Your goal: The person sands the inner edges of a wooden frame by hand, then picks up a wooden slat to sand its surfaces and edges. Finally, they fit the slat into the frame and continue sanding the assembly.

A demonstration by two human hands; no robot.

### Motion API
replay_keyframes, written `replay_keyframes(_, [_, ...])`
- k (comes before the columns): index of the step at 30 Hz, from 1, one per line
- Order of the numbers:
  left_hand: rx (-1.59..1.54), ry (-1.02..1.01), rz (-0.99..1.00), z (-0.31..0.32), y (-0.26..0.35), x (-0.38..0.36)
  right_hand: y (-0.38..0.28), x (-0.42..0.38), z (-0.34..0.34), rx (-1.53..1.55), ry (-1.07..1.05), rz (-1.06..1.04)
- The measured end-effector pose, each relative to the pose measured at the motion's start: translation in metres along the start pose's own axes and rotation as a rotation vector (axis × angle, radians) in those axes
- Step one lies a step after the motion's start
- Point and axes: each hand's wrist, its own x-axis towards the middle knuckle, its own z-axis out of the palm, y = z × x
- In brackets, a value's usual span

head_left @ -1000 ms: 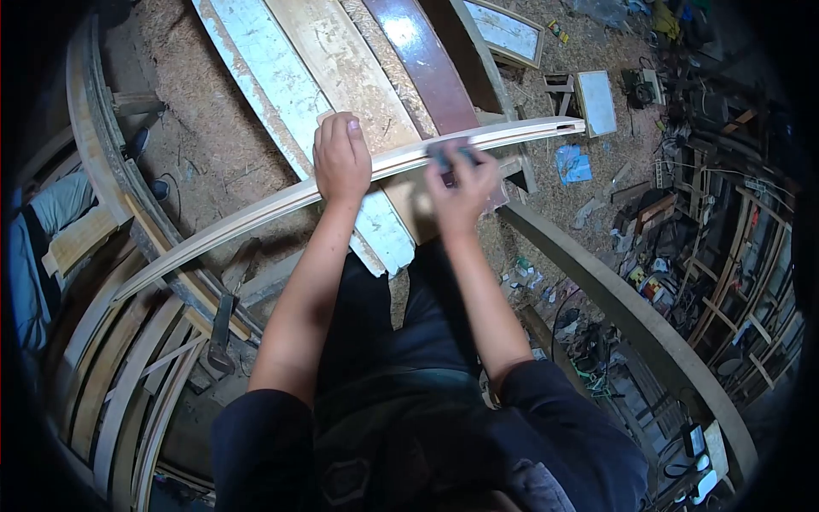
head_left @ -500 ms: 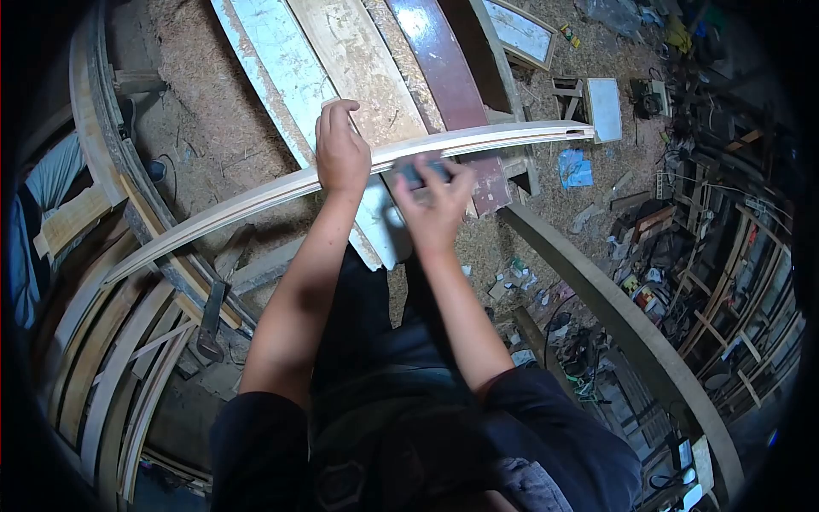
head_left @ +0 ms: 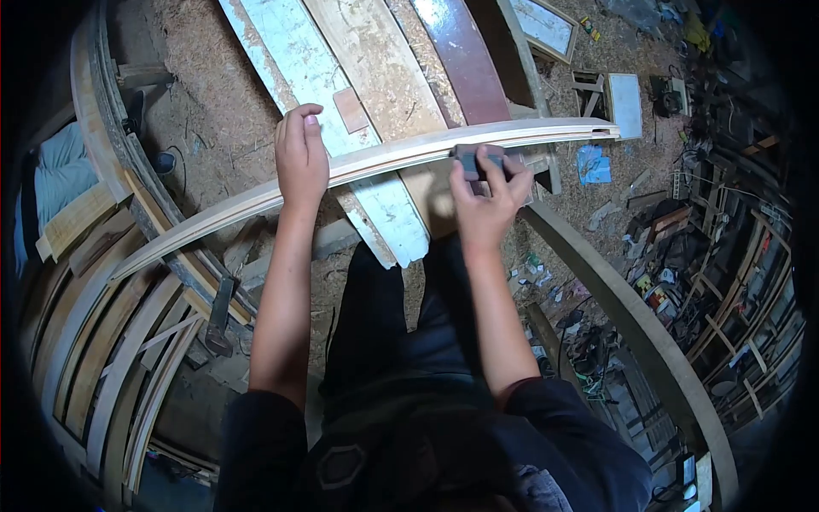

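A long, pale wooden strip [head_left: 392, 154] with a groove along its edge and a slot at its right end lies crosswise over the boards. My left hand [head_left: 303, 162] is closed over it left of the middle, fingers wrapped on the far side. In my right hand [head_left: 490, 205] is a dark sanding block [head_left: 478, 160], pinched between thumb and fingers and held against the near edge of the strip. A small reddish wood piece [head_left: 351, 111] rests on the boards just beyond, to the right of my left hand.
Beneath the strip run a worn white board [head_left: 299, 51], a bare wooden board [head_left: 375, 60] and a maroon board [head_left: 465, 60]. Curved-looking lumber [head_left: 111, 350] is stacked at left, beside a person's leg [head_left: 64, 171]. Sawdust and scraps cover the floor [head_left: 205, 85].
My right hand has moved right along the strip with the sanding block. My left hand has shifted left, uncovering the small wood piece. The whole view has shifted slightly.
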Motion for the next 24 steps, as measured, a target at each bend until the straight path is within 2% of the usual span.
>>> replay_keyframes(2, [-0.322,0.186,-0.068,0.010,-0.005,0.001,-0.038,-0.020,0.013,0.177,-0.105,0.106])
replay_keyframes(4, [-0.382,0.216,-0.076,0.008,-0.003,0.000,-0.072,-0.046,0.034,0.274,-0.159,-0.039])
replay_keyframes(6, [-0.440,0.223,-0.037,0.003,-0.012,0.001,-0.098,-0.050,0.035,0.316,-0.220,0.039])
replay_keyframes(8, [-0.432,0.240,-0.002,0.003,-0.012,-0.002,-0.079,-0.048,0.031,0.311,-0.200,-0.025])
replay_keyframes(10, [-0.290,0.170,0.048,0.000,0.001,-0.004,-0.041,-0.027,0.013,0.179,-0.124,-0.024])
replay_keyframes(12, [-0.347,0.175,0.017,0.003,0.002,-0.005,0.008,0.000,-0.003,0.112,-0.035,0.072])
replay_keyframes(14, [-0.120,0.100,0.111,-0.003,0.007,-0.004,0.038,0.020,-0.014,0.049,0.011,0.088])
replay_keyframes(15, [-0.079,0.137,0.163,-0.002,0.009,-0.003,0.042,0.020,-0.014,0.025,0.002,0.062])
replay_keyframes(18, [-0.014,0.165,0.118,0.004,0.007,-0.005,0.003,-0.002,0.001,0.089,-0.040,-0.010])
replay_keyframes(21, [0.023,0.212,0.109,0.010,0.005,-0.004,-0.075,-0.036,0.024,0.261,-0.184,-0.094])
replay_keyframes(22, [0.021,0.202,0.125,0.010,0.006,-0.003,-0.084,-0.041,0.027,0.300,-0.246,-0.093])
replay_keyframes(24, [0.016,0.232,0.084,0.010,0.008,-0.005,-0.067,-0.033,0.023,0.296,-0.234,-0.114])
